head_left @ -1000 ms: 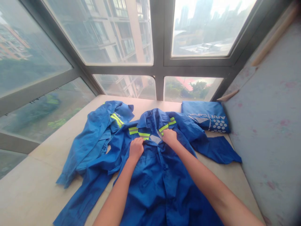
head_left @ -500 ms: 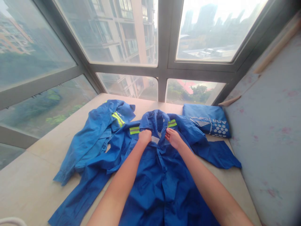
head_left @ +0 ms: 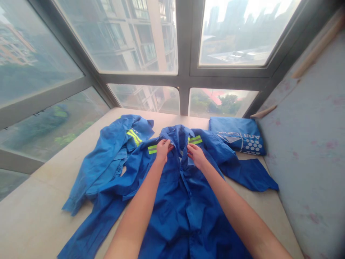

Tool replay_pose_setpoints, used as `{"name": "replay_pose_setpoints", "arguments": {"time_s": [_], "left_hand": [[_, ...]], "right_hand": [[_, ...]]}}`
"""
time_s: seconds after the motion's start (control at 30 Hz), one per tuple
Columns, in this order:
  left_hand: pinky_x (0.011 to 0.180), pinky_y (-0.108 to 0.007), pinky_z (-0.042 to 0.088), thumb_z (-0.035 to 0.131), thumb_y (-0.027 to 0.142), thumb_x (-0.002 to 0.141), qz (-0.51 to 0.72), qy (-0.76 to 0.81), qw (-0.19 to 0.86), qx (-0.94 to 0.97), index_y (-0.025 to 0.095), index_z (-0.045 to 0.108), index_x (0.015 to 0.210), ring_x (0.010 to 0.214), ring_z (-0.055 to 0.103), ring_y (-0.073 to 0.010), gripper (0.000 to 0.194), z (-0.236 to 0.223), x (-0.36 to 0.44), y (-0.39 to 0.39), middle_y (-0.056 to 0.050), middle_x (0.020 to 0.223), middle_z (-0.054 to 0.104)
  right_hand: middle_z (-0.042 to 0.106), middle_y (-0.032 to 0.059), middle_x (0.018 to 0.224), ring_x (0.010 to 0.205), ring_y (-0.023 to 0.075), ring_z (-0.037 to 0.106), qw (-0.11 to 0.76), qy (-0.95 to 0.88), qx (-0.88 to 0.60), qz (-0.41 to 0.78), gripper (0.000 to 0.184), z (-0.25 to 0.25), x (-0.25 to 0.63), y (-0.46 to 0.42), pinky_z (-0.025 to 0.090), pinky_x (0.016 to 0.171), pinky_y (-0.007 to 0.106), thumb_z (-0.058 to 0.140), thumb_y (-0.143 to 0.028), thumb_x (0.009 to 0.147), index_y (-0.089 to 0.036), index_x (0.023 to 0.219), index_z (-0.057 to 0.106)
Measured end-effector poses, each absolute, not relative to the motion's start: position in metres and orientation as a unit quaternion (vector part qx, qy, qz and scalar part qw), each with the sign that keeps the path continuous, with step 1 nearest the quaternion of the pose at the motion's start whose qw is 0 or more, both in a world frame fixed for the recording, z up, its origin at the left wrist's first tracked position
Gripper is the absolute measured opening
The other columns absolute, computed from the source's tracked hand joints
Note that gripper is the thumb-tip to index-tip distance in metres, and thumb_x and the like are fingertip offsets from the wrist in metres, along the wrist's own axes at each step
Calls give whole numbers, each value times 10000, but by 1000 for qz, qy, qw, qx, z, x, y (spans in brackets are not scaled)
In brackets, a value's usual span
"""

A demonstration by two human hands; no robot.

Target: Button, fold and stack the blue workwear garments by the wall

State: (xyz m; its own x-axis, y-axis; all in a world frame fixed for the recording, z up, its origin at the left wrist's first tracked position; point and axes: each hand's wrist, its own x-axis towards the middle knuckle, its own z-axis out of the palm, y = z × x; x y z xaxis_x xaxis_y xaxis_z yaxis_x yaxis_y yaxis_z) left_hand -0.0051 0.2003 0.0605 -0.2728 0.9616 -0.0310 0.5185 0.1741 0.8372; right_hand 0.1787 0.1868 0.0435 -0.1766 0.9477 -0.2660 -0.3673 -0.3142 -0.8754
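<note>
A blue work jacket (head_left: 172, 201) with yellow-green reflective strips lies spread out in front of me, collar away from me and sleeves out to both sides. My left hand (head_left: 163, 150) pinches the left side of its collar. On the other side of the neck opening, my right hand (head_left: 196, 154) grips the right collar edge between thumb and fingers. The upper front gapes a little between my hands, while the button placket runs down the middle below them. My forearms cover parts of the jacket's front.
Another blue jacket (head_left: 107, 158) lies crumpled at the left, partly touching the spread sleeve. A folded blue garment (head_left: 235, 131) with white lettering and dots rests at the back right. Windows (head_left: 145, 97) bound the pale surface (head_left: 29, 216) behind, and a flowered wall (head_left: 309, 154) stands at right.
My left hand has moved slightly up and left, and its fingers now hold the collar edge. My right hand has shifted a little toward the collar. The white patch inside the neck is more covered.
</note>
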Motion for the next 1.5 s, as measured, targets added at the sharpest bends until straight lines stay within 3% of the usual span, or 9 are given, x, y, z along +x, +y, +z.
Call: {"name": "replay_pose_setpoints", "arguments": {"time_s": [0.1,0.2,0.37,0.57,0.83,1.23,1.5], "left_hand": [[791,-284,565,433,163,905,366,675,326,551,134,591,1200,845,707,-145,336,52,10,200,-92,986,746],[840,-296,545,557,72,793,325,658,337,589,146,666,1057,879,700,-164,295,42,16,196,-84,985,749],[823,-314,519,686,163,749,245,663,306,638,174,702,975,880,684,-209,227,30,19,189,-75,964,746],[795,-312,493,622,263,836,174,686,253,659,197,694,1024,906,677,-234,211,32,31,195,-89,957,737],[823,-352,485,474,243,926,137,695,218,672,196,691,971,973,673,-264,227,34,48,196,-135,1032,716],[778,-271,491,599,272,875,300,703,210,610,181,695,958,837,680,-176,156,57,1,185,-59,942,748],[745,-285,493,641,270,823,371,671,238,596,189,731,855,758,668,-183,126,70,1,177,-39,801,743]], "right_hand": [[632,-32,703,624,98,566,476,-360,-438,672,433,47,170,189,443,589,218,797,-522,611,-194,865,675],[615,-31,658,593,98,543,477,-379,-457,648,415,46,167,189,424,563,220,787,-522,602,-180,809,675],[619,-25,656,595,106,543,481,-397,-483,614,403,41,171,187,424,557,224,748,-533,626,-180,807,673],[627,-15,654,595,119,544,478,-413,-495,597,406,42,169,187,432,561,241,733,-542,632,-182,812,676],[633,-4,678,616,131,557,473,-415,-512,585,387,39,175,183,443,581,251,721,-522,645,-178,817,681],[646,1,672,614,137,566,475,-418,-505,587,367,42,162,186,444,585,257,720,-512,651,-180,805,685],[678,16,699,636,146,582,475,-432,-489,590,373,47,138,190,451,582,254,715,-514,654,-173,806,704]]}}
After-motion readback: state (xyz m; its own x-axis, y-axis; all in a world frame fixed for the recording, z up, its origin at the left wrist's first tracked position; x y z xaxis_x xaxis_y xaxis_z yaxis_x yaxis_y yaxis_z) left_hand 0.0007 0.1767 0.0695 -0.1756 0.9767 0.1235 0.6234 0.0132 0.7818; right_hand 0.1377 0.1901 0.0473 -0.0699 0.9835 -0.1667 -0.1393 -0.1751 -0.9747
